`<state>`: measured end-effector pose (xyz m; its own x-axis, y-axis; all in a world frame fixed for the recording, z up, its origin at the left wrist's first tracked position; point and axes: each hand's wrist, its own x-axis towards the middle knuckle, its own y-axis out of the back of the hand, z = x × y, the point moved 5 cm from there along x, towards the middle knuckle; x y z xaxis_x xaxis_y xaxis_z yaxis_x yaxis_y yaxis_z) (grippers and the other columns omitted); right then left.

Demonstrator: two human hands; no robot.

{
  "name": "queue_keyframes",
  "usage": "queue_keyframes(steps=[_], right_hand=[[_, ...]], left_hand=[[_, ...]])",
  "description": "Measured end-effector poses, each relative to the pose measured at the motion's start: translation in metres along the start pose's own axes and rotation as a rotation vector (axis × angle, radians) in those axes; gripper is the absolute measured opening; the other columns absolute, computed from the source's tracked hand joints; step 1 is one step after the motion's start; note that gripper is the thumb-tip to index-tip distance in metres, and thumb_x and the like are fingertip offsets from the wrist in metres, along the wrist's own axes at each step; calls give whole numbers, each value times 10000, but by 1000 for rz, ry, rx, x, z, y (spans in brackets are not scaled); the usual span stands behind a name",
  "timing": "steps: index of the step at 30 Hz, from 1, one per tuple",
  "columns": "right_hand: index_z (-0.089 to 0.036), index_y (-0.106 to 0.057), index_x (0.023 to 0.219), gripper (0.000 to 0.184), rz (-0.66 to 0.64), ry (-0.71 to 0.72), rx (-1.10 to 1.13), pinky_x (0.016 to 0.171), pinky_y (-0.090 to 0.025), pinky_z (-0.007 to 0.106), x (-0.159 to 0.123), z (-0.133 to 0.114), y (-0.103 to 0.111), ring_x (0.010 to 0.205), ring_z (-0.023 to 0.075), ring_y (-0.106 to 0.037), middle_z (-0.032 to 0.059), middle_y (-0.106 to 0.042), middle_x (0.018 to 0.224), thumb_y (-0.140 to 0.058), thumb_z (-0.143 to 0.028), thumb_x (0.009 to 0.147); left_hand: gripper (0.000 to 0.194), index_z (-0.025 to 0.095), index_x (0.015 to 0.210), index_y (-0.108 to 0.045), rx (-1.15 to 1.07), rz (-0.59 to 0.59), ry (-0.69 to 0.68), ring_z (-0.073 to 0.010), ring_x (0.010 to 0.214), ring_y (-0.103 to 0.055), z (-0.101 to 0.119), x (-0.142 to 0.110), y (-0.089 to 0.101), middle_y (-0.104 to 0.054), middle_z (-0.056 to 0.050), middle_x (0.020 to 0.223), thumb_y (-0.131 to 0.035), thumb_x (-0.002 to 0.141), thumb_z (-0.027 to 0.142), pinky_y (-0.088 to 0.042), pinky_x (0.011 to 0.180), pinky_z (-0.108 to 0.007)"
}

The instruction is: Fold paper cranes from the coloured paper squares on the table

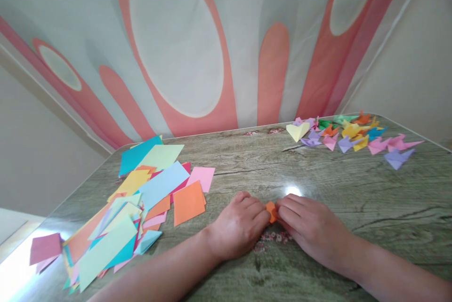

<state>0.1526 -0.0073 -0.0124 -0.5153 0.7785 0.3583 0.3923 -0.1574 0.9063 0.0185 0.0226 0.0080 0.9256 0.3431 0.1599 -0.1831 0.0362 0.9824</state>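
A small folded piece of orange paper (pixel 271 211) shows between my two hands, low over the table in front of me. My left hand (pixel 240 224) has its fingers curled together, the fingertips at the left side of the orange paper. On the other side, my right hand (pixel 310 224) closes its fingers on the paper's right edge. Most of the folded paper is hidden by my fingers, so its full shape cannot be made out.
Loose coloured paper sheets (pixel 164 184) lie in an overlapping heap on the left of the wood-grain table (pixel 247 165). Several folded paper cranes (pixel 349 130) stand grouped at the back right, beside a pale yellow folded heart shape (pixel 297 131). A patterned curtain (pixel 243 57) hangs behind.
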Motion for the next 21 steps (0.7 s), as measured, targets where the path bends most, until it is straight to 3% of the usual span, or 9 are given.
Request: queue_keyframes(steps=[4, 11, 21], right_hand=[[-171, -639, 869, 147, -55, 17, 10, 726, -474, 376, -1, -3, 1, 810, 217, -563, 54, -630, 839, -507, -117, 908], [-197, -643, 857, 174, 3, -33, 123, 706, -481, 344, 2, 1, 12, 809, 203, -576, 46, -642, 824, -492, -158, 935], [-202, -636, 845, 106, -2, -167, 238, 731, -479, 346, 1, 11, 4, 847, 197, -569, 30, -637, 880, -556, -181, 912]], left_hand=[[138, 155, 821, -550, 34, 9, 12, -193, 796, -537, 2, -2, -5, -602, -63, 815, -441, 904, 171, -393, 800, -349], [189, 167, 823, -589, -103, 101, 137, -193, 852, -582, -2, -3, -2, -624, -72, 824, -428, 921, 184, -424, 806, -338], [113, 190, 838, -632, -209, 138, 269, -213, 917, -590, -4, -3, -1, -638, -61, 866, -550, 883, 254, -431, 855, -365]])
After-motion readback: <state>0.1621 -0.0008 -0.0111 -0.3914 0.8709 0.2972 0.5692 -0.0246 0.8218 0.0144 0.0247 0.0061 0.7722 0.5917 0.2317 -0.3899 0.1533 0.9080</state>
